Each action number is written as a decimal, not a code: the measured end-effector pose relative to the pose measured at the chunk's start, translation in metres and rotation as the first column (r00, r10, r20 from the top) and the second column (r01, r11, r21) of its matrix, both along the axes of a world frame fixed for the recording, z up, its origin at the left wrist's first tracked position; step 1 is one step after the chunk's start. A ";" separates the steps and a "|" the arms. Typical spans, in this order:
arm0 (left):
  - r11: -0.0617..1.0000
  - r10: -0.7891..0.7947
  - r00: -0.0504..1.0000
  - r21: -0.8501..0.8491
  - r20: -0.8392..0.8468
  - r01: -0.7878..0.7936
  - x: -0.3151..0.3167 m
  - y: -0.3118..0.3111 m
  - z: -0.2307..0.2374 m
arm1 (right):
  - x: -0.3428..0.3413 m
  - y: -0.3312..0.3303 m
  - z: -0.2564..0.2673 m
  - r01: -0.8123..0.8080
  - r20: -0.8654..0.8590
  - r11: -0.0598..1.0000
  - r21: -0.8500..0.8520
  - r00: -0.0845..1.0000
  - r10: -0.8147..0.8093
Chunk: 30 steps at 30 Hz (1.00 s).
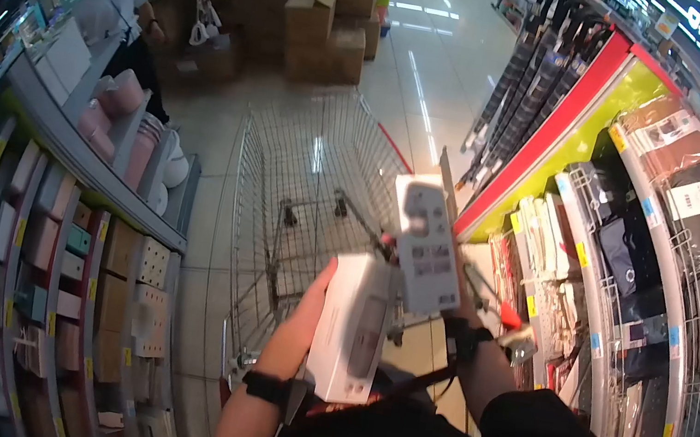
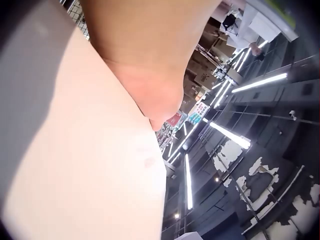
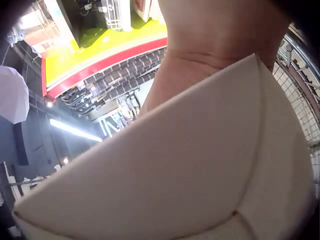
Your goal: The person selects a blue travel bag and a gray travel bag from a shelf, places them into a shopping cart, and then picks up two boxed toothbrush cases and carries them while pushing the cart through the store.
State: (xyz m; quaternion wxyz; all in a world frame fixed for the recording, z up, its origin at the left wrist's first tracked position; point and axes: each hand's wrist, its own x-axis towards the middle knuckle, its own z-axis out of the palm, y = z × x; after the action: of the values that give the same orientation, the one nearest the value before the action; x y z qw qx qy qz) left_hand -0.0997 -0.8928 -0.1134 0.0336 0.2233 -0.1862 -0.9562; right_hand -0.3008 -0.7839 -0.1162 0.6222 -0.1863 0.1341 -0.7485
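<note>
My left hand [image 1: 314, 298] grips a tall white product box [image 1: 341, 334] along its left side, its other fingers hidden behind the box. A blurred grey picture shows on the box's side. To the right, a second white box [image 1: 426, 274], with small pictures and a barcode, is held tilted in my right hand [image 3: 182, 75]. That hand is mostly behind its box in the head view. The two boxes are side by side, over the near end of a wire shopping cart [image 1: 282, 178]. In the left wrist view, the box's pale face [image 2: 95, 155] fills the left half.
Shelves of boxed goods [image 1: 72, 254] line the left; racks of packaged textiles [image 1: 627, 239] and hanging dark umbrella-like rolls [image 1: 536, 92] stand at right. Cardboard cartons [image 1: 327, 32] are piled ahead on the tiled floor [image 1: 413, 71]. A person in a white shirt [image 1: 111, 8] stands at left.
</note>
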 end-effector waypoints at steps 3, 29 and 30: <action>0.995 -0.058 0.998 0.083 -0.017 0.060 -0.016 -0.039 0.014 | -0.026 -0.026 -0.003 -0.099 0.224 0.995 0.016 0.970 0.093; 0.965 0.115 0.993 0.237 -0.021 -0.107 -0.209 -0.301 0.001 | -0.201 -0.281 0.021 0.187 0.038 0.952 0.243 0.979 -0.202; 0.966 0.108 0.994 0.240 -0.023 -0.100 -0.216 -0.310 0.000 | -0.205 -0.287 0.021 0.260 -0.076 0.920 0.293 0.966 -0.249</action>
State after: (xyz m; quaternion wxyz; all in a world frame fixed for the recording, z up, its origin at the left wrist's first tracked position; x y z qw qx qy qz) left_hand -0.3158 -1.2028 -0.1136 0.0600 0.2181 -0.0575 -0.9724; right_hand -0.5054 -1.0713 -0.0951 0.5381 -0.0844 0.2808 -0.7902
